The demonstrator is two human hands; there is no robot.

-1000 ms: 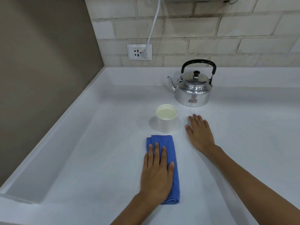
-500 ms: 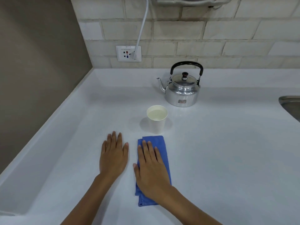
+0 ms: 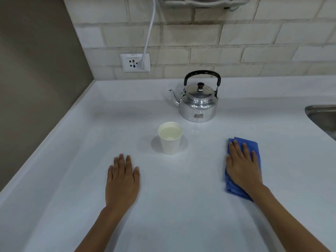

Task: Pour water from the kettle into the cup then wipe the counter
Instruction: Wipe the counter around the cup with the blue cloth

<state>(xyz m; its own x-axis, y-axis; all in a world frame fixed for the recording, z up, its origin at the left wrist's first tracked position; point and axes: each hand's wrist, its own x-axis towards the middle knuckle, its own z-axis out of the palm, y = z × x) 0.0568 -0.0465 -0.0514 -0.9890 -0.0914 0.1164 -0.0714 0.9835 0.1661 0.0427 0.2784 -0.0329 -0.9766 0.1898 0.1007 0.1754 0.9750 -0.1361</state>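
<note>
A shiny metal kettle with a black handle stands upright at the back of the white counter, spout pointing left. In front of it sits a white paper cup holding water. My right hand lies flat, pressing down on a folded blue cloth to the right of the cup. My left hand rests palm down on the bare counter, left of and nearer than the cup, holding nothing.
A metal sink edge shows at the far right. A wall outlet with a white cable plugged in sits on the brick wall behind. A brown wall borders the counter on the left.
The cloth passed from under my left hand to under my right hand, which has slid it to the right of the cup. My left hand came to rest on the bare counter.
</note>
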